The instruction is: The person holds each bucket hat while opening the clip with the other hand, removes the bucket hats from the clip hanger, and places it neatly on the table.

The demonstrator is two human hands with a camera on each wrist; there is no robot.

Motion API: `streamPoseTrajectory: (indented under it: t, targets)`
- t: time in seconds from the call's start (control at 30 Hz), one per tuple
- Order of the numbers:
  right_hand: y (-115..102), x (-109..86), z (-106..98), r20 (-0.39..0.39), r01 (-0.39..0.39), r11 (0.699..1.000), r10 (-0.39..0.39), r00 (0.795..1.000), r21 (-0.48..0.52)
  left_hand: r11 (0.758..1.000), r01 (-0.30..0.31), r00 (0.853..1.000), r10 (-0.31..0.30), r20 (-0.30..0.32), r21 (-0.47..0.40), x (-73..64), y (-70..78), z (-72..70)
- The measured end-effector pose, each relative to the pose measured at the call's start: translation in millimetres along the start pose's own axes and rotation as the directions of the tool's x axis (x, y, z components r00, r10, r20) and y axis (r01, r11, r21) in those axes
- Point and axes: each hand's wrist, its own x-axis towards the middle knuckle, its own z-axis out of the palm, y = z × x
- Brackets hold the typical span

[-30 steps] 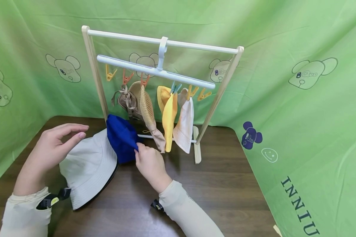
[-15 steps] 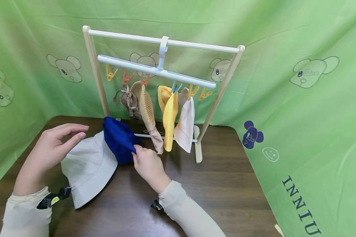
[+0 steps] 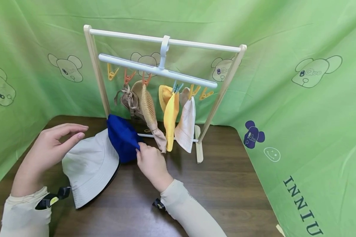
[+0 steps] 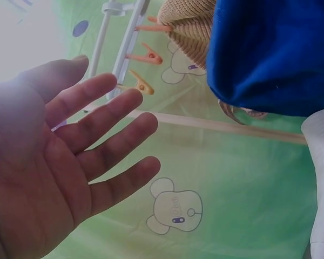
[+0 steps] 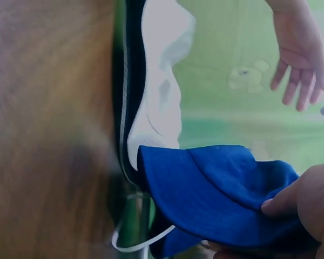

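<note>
My right hand (image 3: 152, 164) pinches the edge of a blue brimmed hat (image 3: 121, 138) between thumb and fingers. The hat is above the table, overlapping the right side of a pale grey-white bucket hat (image 3: 89, 161). In the right wrist view a white cord (image 5: 146, 247) hangs under the blue brim. My left hand (image 3: 48, 148) is held over the bucket hat's left side with nothing in it. Its fingers are spread and nearly straight in the left wrist view, apart from both hats. Some of the bucket hat's crown is hidden behind that hand.
Behind stands a wooden rack (image 3: 96, 72) with a pale blue clip hanger (image 3: 130, 64). Clipped to it are a brown ribboned hat (image 3: 130, 100), a woven tan hat (image 3: 147, 105), a yellow hat (image 3: 169, 125) and a whitish hat (image 3: 186, 123). A yellow clip (image 3: 112, 74) hangs leftmost.
The blue hat, pinched in my right hand, shifts slightly left and then back to the right. My left hand stays almost still.
</note>
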Motion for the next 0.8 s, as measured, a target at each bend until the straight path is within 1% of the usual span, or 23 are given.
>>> streamPoseTrajectory:
  t: [0.07, 0.2, 0.3, 0.37, 0.43, 0.53, 0.6, 0.67, 0.8]
  targets:
    - [4.5, 2.3, -3.0, -0.026, -0.011, 1.0, 0.011, 1.0, -0.008, 1.0, 0.0, 1.0, 0.0, -0.001, 0.0, 0.4, -0.3, 0.5]
    - [11.9, 6.1, -8.1, -0.089, -0.033, 0.999, 0.032, 0.996, -0.016, 1.0, -0.023, 1.0, 0.023, -0.003, 0.0, 1.2, -1.3, 1.1]
    - [14.4, 7.5, -11.1, -0.144, -0.046, 0.998, 0.04, 0.989, -0.04, 0.999, -0.042, 0.999, 0.042, 0.0, -0.001, 1.3, -1.8, 0.5]
    - [14.3, 7.5, -12.1, -0.171, -0.043, 0.996, 0.03, 0.985, -0.076, 0.999, -0.053, 0.999, 0.053, 0.004, 0.005, 1.2, -1.8, 0.0]
    - [12.9, 7.0, -11.8, -0.186, -0.022, 0.992, -0.001, 0.983, -0.123, 0.998, -0.064, 0.998, 0.064, 0.007, 0.013, 1.4, -1.6, -0.4]
    - [8.0, 4.4, -9.5, -0.165, 0.026, 0.984, -0.056, 0.985, -0.176, 0.998, -0.067, 0.998, 0.067, 0.011, 0.013, 1.6, -1.0, -0.7]
    - [3.4, 1.9, -7.5, -0.137, 0.058, 0.98, -0.085, 0.987, -0.188, 0.998, -0.066, 0.998, 0.066, 0.012, 0.009, 1.5, -0.6, -0.6]
    - [-1.4, -0.9, -5.0, -0.105, 0.076, 0.98, -0.097, 0.99, -0.186, 0.998, -0.064, 0.998, 0.064, 0.01, -0.002, 1.3, -0.9, -0.4]
    - [-8.1, -5.3, -0.2, -0.072, 0.085, 0.98, -0.1, 0.992, -0.182, 0.998, -0.069, 0.998, 0.069, 0.002, 0.004, 0.7, -1.2, -0.6]
